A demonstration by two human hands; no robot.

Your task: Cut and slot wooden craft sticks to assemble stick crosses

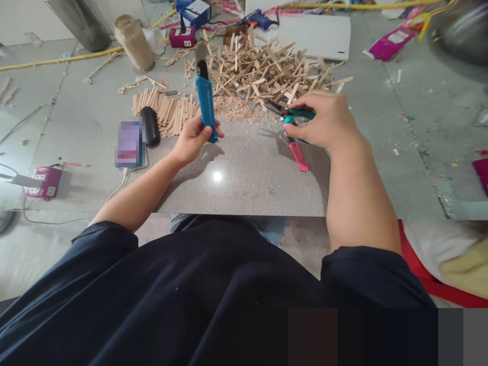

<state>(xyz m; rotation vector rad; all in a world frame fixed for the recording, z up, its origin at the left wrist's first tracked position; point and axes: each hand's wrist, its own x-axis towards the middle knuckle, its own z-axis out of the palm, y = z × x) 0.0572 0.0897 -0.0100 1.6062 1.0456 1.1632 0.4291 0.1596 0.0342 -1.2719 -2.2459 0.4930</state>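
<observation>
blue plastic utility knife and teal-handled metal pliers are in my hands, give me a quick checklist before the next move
1. Blue utility knife gripped by its handle in the left hand: ok.
2. Knife's upper end pointing away from the body: ok.
3. Condition of the blade's edge: cannot tell, too blurred.
4. Pliers held in the right hand: ok.
5. Space under the right hand free of tools: not ok, a long pink plastic handle is there.
6. Pale flat wooden sticks in the heap sorted: not ok, they lie jumbled.
</observation>
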